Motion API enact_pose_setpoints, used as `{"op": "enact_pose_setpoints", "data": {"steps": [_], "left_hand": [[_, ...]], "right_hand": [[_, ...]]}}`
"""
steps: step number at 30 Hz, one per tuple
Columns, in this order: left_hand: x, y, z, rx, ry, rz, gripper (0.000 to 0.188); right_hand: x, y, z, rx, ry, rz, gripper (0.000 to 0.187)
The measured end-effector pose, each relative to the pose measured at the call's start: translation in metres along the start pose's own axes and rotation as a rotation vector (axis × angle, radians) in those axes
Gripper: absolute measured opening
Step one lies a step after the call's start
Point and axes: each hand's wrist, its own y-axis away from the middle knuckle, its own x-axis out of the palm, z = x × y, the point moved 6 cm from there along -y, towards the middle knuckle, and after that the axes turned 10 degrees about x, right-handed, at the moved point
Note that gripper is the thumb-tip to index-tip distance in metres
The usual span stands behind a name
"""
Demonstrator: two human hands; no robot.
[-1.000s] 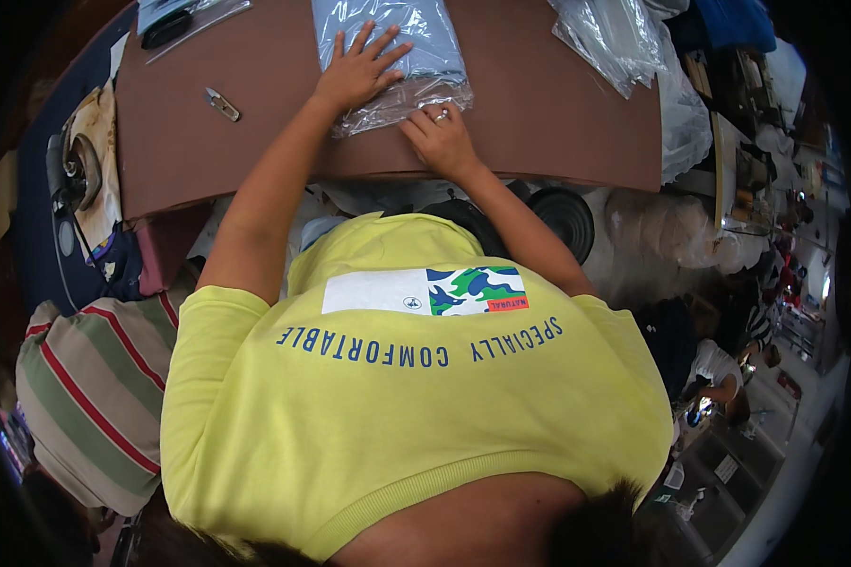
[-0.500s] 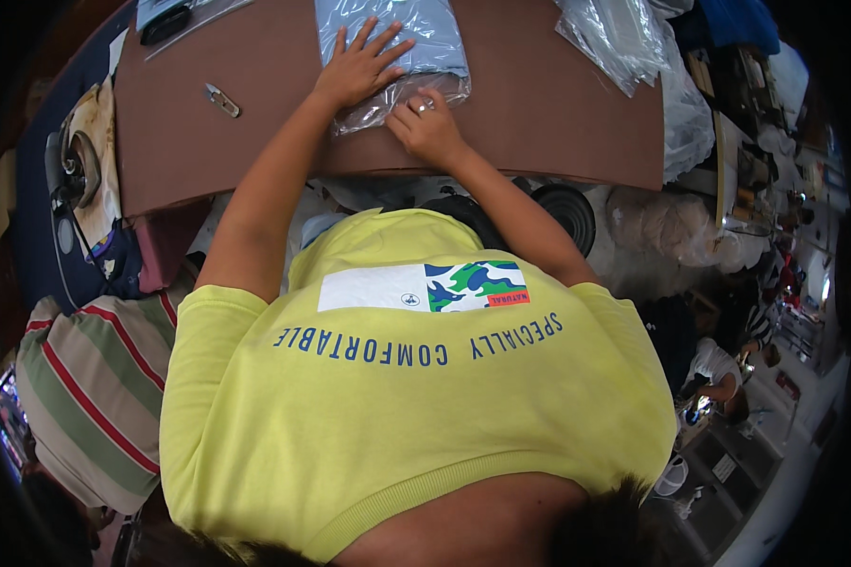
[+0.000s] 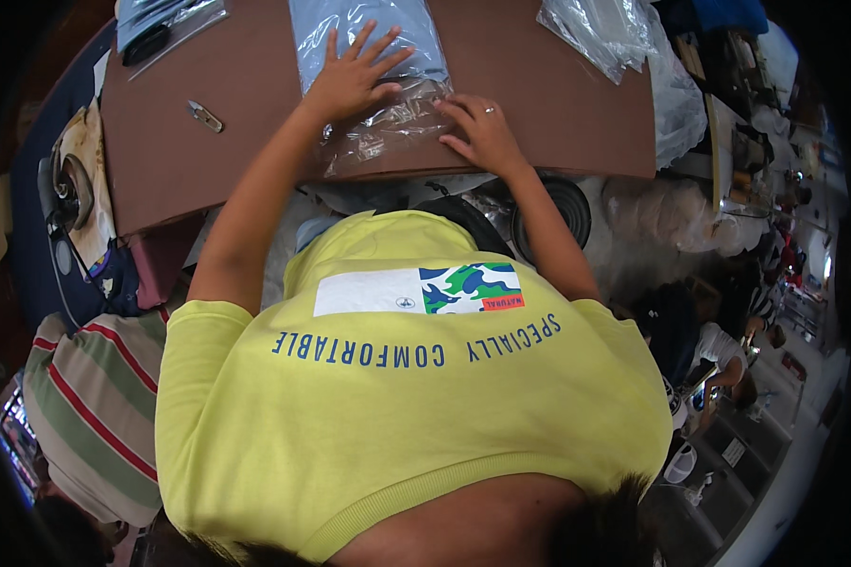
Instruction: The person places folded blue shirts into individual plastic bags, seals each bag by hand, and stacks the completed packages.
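- Left hand (image 3: 350,76) is lying flat w/ fingers spread apart on a clear plastic bag (image 3: 373,85), gripping nothing.
- Bag is holding a folded pale blue-grey garment (image 3: 364,33); it's filling the far part, near end is looking crinkled & mostly see-through.
- Bag is lying at centre of the brown surface (image 3: 208,151), its near end reaching close to the near edge.
- Right hand (image 3: 482,132) is pressing on the bag's near right corner, fingers extended & close together, palm down, not clamped on anything; ring showing on one finger.
- Small metal cutter (image 3: 204,116) is lying on the surface left of the bag, well apart.
- More clear bags (image 3: 605,33) are piling at far right of the surface; another flat packet (image 3: 165,19) is sitting at far left, contents too unclear to tell.
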Motion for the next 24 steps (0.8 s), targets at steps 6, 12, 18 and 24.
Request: {"op": "enact_pose_setpoints", "data": {"steps": [6,12,18,24], "left_hand": [[0.027,0.002,-0.022,0.028,0.088,-0.003,0.057],[0.025,0.001,-0.024,0.036,0.085,0.023,0.056],[0.023,0.005,-0.026,0.060,0.144,0.050,0.062],[-0.027,0.067,-0.019,0.059,0.276,0.138,0.090]], "right_hand": [[0.029,0.014,-0.030,0.715,-0.656,-0.118,0.064],[0.046,0.013,-0.041,0.920,-1.090,-0.079,0.050],[0.042,0.048,-0.035,1.127,-1.248,0.297,0.037],[-0.011,0.040,-0.037,0.526,-0.470,0.074,0.059]]}}
